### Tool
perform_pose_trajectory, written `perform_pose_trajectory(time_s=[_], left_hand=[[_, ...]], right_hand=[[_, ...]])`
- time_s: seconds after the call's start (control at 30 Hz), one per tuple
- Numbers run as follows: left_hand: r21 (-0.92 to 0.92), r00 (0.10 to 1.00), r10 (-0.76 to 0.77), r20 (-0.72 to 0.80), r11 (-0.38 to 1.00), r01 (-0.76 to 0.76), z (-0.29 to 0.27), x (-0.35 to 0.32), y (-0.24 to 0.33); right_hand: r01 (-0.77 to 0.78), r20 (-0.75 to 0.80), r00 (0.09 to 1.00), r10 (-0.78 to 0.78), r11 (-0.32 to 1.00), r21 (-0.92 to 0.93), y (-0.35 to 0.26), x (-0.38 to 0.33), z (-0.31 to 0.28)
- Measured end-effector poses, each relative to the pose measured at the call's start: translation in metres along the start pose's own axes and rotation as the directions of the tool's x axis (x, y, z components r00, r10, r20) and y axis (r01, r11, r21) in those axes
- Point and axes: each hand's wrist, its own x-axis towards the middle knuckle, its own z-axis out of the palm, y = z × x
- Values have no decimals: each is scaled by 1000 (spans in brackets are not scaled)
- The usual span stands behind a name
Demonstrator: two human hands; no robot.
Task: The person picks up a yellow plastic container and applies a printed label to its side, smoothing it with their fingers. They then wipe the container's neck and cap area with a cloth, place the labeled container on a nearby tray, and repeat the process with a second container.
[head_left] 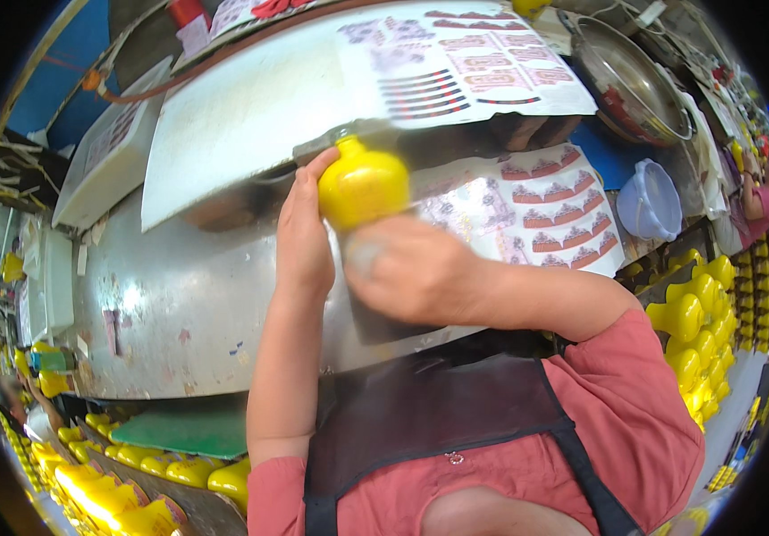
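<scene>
A glossy yellow round-bodied bottle (pixel 365 186) with a narrow neck is tilted above the metal worktable, faint printing on its side. My left hand (pixel 306 219) supports it from the left, fingers lying along its side up toward the neck. My right hand (pixel 416 268) is closed against the bottle's lower end, blurred by motion. A small pale grey patch shows at its fingers; what it is cannot be made out. Beyond and to the right lie sheets of printed decals, one with red-brown scalloped bands (pixel 558 207), another with dark stripes and pink panels (pixel 491 67).
The metal worktable (pixel 188 304) carries a raised white board (pixel 250 112) at its far side. A white tray (pixel 107 161) stands far left. At right are a large metal pan (pixel 630 76) and a pale blue bucket (pixel 648 201). Racks of yellow bottles (pixel 693 326) stand right and lower left. People work at both edges.
</scene>
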Motion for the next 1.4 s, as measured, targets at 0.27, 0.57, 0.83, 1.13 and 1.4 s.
perform_pose_trajectory(time_s=[0.27, 0.57, 0.83, 1.13, 1.4], left_hand=[[39, 999, -2, -45, 999, 4, 11, -5, -18], [-74, 992, 62, -109, 995, -71, 22, -9, -22], [48, 984, 79, -157, 996, -72, 24, -16, -22], [48, 989, 102, -106, 994, -98, 16, -17, -29], [548, 896, 426, -127, 783, -295, 1, -10, -10]], right_hand=[[-466, 98, 885, 456, 871, 157, 41, -18, -24], [-932, -173, 362, 916, 353, -82, 164, -94, -77], [-915, -317, 382, 868, 403, 2, 154, -129, -60], [-492, 163, -185, 969, -235, 838, 176, -126, -44], [-824, 18, 200, 980, 159, 544, 130, -66, -65]])
